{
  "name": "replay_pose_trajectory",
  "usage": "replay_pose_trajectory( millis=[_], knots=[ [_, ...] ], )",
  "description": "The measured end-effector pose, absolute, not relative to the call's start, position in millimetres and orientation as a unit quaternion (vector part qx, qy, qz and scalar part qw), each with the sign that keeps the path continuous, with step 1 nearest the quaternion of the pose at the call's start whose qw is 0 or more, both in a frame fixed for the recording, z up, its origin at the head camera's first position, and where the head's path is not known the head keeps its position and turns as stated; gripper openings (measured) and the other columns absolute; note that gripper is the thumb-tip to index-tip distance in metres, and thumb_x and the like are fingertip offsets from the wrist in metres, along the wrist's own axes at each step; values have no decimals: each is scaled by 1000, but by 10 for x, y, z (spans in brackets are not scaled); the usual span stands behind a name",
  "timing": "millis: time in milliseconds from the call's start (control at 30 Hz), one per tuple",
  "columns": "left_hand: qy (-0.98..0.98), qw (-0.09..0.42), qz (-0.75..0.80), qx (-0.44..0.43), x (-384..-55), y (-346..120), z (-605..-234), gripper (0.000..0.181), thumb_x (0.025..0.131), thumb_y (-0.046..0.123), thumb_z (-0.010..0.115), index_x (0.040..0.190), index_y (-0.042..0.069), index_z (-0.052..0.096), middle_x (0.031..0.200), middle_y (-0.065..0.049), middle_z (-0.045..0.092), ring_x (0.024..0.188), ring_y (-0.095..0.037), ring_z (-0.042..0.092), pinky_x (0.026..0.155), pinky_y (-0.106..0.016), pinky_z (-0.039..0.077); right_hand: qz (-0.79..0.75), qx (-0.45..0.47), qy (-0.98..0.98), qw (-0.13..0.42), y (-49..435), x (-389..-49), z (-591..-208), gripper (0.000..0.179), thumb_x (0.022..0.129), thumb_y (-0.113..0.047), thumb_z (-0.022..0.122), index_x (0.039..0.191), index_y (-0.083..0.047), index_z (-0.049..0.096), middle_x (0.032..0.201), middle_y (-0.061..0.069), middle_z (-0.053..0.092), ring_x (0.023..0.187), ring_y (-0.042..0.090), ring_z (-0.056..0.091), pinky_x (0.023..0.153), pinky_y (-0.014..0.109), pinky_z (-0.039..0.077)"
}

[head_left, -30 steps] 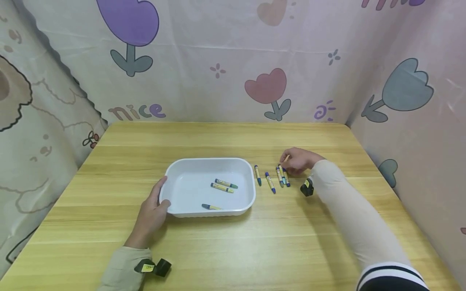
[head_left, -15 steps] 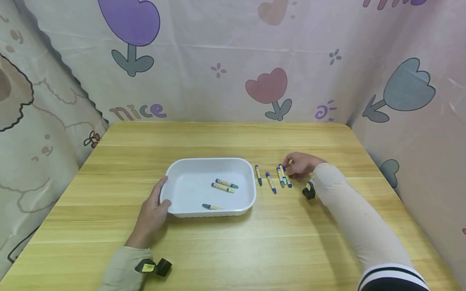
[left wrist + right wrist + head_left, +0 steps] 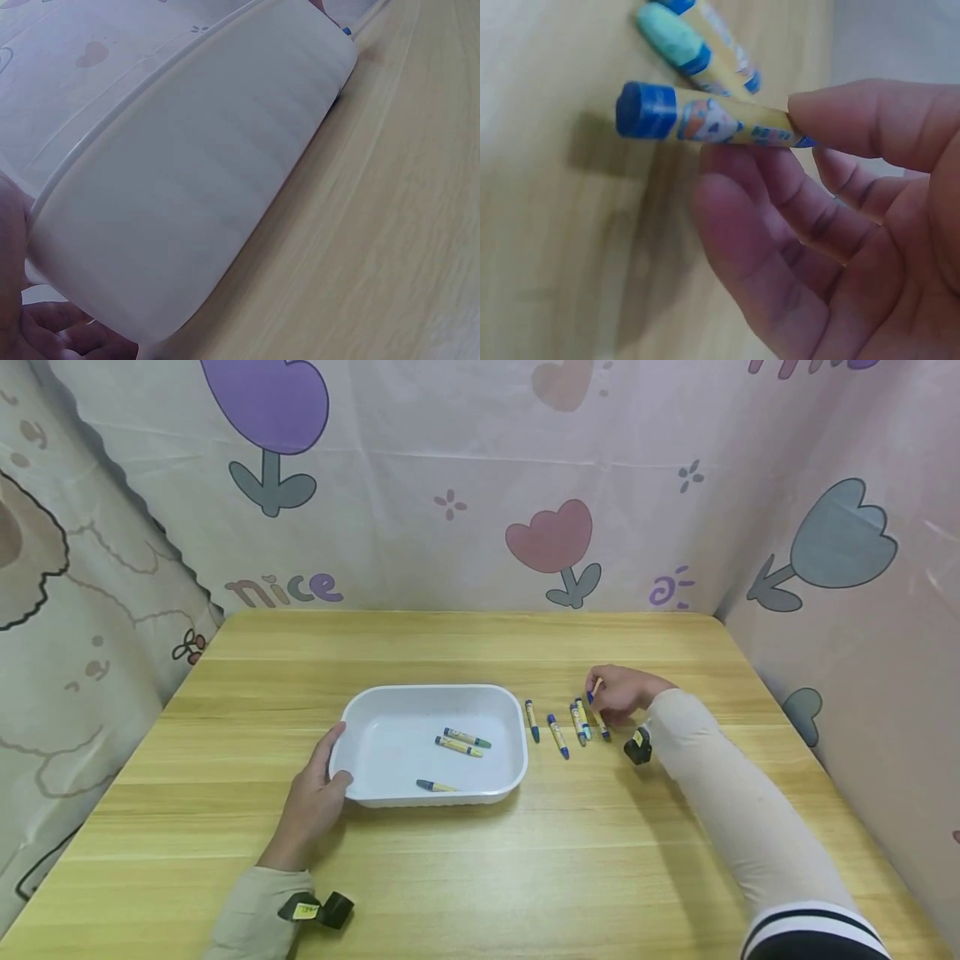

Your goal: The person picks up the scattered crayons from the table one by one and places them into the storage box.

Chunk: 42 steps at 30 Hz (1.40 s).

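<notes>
Crayon: right of centre in the head view
Long axis: slanting from upper left to lower right there; nearly horizontal in the right wrist view, flat blue end towards the left
Right hand: clamped on crayon
Left hand: clamped on left end of tray

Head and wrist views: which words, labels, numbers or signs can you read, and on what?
"nice": on the back curtain.
Top-right curtain print: cut off by the frame, unreadable.
Too small: left yellow label and right yellow label, on black wrist mounts.
Blurred: print on the crayon in the right hand.
Too small: print on the other crayons.
</notes>
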<state>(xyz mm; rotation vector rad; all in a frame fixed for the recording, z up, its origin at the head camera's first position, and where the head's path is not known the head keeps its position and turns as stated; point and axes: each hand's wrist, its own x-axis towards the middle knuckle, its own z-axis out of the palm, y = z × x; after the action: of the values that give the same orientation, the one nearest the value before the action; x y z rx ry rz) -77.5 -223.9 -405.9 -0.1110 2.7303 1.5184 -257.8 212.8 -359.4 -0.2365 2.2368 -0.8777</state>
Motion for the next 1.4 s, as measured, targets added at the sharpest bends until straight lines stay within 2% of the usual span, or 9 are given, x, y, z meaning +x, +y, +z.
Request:
replay_pose_trajectory(
  millis=[233,600,700,933,1100,1200,1400],
  knots=[
    [872,5,488,-33,-769,-2246,-4070,71,91,2,40,156,15,16,160,-17,13,143,-42,16,112,-59,20,-350,-115,865,340,1977,-2585,-3501,37,89,2,52,122,5,36,81,10,50,69,19,52,67,38,58],
    [871,6,490,-33,-771,-2260,-4070,71,92,3,41,157,17,15,160,-15,12,143,-42,15,111,-60,20,-405,-157,845,313,1590,-2547,-3353,37,94,-5,54,126,4,38,88,15,52,72,22,55,75,48,57],
    [872,6,489,-31,-769,-2255,-4068,71,92,3,41,157,16,15,160,-16,13,143,-43,15,111,-60,21,-411,-167,841,308,1479,-2541,-3325,36,94,-7,55,126,2,41,90,14,52,74,23,55,74,46,58],
    [872,7,489,-31,-764,-2244,-4068,71,92,2,40,157,16,15,160,-17,13,142,-44,17,111,-60,21,-406,-190,840,306,1225,-2524,-3260,31,95,-8,56,124,-4,46,107,23,54,84,28,58,72,40,59],
    [871,4,490,-29,-769,-2249,-4073,71,92,3,40,157,17,15,160,-17,13,142,-44,17,111,-61,21,-400,-202,839,309,1065,-2522,-3220,31,94,-7,57,124,-5,48,108,21,57,88,31,61,71,39,59],
    [870,4,493,-29,-775,-2249,-4071,71,92,3,40,157,17,16,160,-16,13,143,-42,16,111,-60,21,-395,-210,838,314,970,-2529,-3218,32,93,-7,58,125,-3,50,113,25,57,95,37,62,70,38,59],
    [868,8,495,-34,-773,-2246,-4061,71,92,3,40,157,18,16,160,-15,12,143,-42,15,111,-60,20,-358,-239,844,318,790,-2519,-3236,36,94,-7,57,129,-1,51,113,23,59,89,30,63,68,35,59]
  ],
)
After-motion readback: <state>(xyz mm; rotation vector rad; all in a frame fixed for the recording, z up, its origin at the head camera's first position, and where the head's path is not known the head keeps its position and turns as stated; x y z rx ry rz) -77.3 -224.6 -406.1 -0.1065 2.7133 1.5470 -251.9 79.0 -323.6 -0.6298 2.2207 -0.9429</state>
